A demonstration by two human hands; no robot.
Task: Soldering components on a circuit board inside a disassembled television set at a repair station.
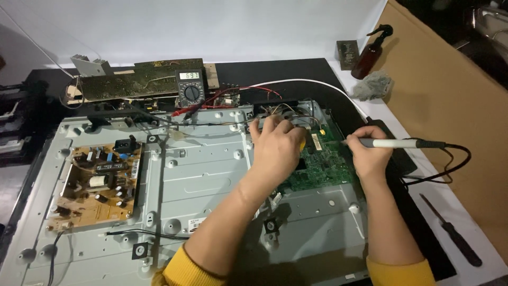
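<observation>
The right hand (369,159) grips a white pen-shaped soldering iron (394,143) over the green circuit board (323,167). The left hand (276,145) rests curled on that board, its grip unclear. Beneath lies a grey metal panel (206,180) on a black table (296,71).

Green circuit board (323,167) right of tan power board (98,182); white-barrelled soldering iron (394,143), black cord; brown spray bottle (370,55); probably yellow cuffs.

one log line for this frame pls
left hand: on green circuit board | right hand: holds soldering iron, tip at board | multimeter: behind
</observation>
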